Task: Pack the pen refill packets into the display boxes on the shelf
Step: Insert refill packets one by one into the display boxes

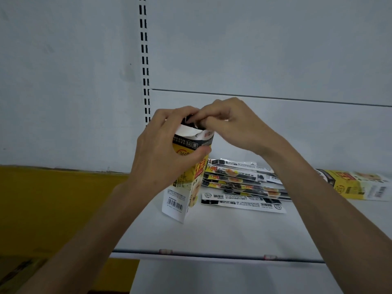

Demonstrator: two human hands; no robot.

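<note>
On the white shelf [244, 232], near the middle, a display box [186, 183] stands upright, and both hands are on it. It's a tall, narrow carton, yellow and black on the upper faces with a red price mark, white at the bottom where a barcode label shows. Its top flaps are open, white on the inside.

The left hand [163, 153] wraps the box's upper half, thumb across the front face, fingers [169, 115] curled round the far side, clenched on the carton. The right hand [231, 126] comes in from the right at the box's mouth, its fingertips pinched on something dark there, black with a bit of white print. It looks like the top of a refill packet, but the knuckles cover most of it, so that's hard to call.

Just right of the box, a loose stack of pen refill packets [244, 183] lies flat on the shelf, long slim sleeves, black and white with yellow patches and barcodes, fanned unevenly. The right forearm crosses over the stack's far end and hides it.

Further right, a second display box [356, 183] lies on its side, yellow and white, cut off by the frame edge. Print on everything is too small or blurred to read properly. The first box's lower left corner is partly behind the left wrist.
</note>
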